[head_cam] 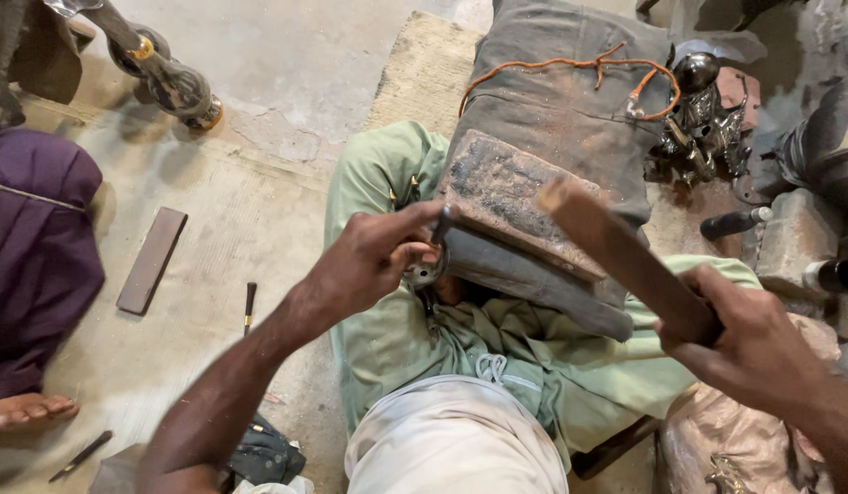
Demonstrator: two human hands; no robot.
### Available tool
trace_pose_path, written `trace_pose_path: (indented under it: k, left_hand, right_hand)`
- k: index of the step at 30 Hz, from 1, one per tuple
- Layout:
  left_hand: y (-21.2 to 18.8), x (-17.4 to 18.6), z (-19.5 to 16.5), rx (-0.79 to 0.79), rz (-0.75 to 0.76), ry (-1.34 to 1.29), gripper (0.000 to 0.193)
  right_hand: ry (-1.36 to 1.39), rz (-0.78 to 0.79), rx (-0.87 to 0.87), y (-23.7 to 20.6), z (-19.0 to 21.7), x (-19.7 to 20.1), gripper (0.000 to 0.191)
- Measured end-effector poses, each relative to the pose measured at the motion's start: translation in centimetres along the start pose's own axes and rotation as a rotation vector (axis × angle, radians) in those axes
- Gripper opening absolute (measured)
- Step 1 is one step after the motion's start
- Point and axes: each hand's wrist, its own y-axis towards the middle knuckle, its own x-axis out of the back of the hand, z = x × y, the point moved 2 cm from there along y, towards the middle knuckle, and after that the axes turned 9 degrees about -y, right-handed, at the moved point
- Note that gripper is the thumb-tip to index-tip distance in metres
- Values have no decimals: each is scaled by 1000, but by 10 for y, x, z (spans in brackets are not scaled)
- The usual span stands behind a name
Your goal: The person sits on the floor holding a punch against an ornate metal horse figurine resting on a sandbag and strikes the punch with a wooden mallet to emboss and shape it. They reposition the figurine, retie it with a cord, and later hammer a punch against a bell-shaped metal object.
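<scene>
My left hand (pixel 369 261) pinches a thin dark metal punch (pixel 440 224) upright over a small shiny metal piece (pixel 424 272) at the near left edge of a rusty dark block (pixel 511 206). The block rests on my lap, over green trousers (pixel 397 174). My right hand (pixel 749 334) grips a flat wooden stick (pixel 616 247), raised at a slant above the block, its far end blurred.
A grey padded sack (pixel 552 110) with an orange cord (pixel 579 66) lies beyond the block. Shiny metal figurines (pixel 703 119) stand at the right. On the floor to the left lie a flat wooden bar (pixel 151 259), small chisels (pixel 249 306), and another person's foot (pixel 26 410) and purple cloth (pixel 35 247).
</scene>
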Motion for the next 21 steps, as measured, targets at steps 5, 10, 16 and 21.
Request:
trace_pose_path:
  k: [5, 10, 16, 21]
  left_hand:
    - [14, 3, -11, -32, 226, 132, 62]
    - [22, 3, -21, 16, 379, 316, 53]
    - [13, -1, -17, 53, 297, 352, 50]
    - [-10, -10, -11, -101, -29, 252, 57]
  right_hand:
    - [14, -213, -61, 10, 32, -17, 57]
    - [218, -377, 18, 5, 37, -42, 38]
    - [-4, -245, 120, 23, 12, -42, 33]
    - [-404, -281, 208, 39, 45, 30, 49]
